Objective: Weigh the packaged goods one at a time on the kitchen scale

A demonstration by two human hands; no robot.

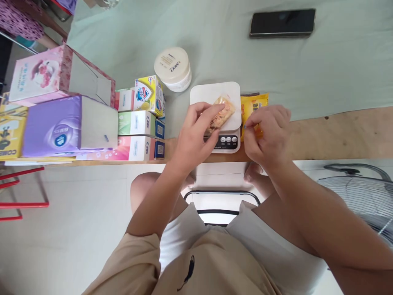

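Observation:
A small white kitchen scale (202, 94) sits at the table's near edge. My left hand (193, 133) is closed on a clear-wrapped orange snack packet (224, 110) that lies on the scale's platform. My right hand (265, 131) hovers just right of the scale, fingers pinched together over a yellow packet (253, 104) lying on the table beside it. What the pinch grips is too small to make out. The scale's button panel (229, 140) shows between my hands.
Stacked soap boxes (144, 119) stand left of the scale, with purple and pink tissue boxes (55, 123) further left. A white Dove jar (173, 67) sits behind. A black phone (282, 22) lies far right. A fan (362, 192) stands on the floor at right.

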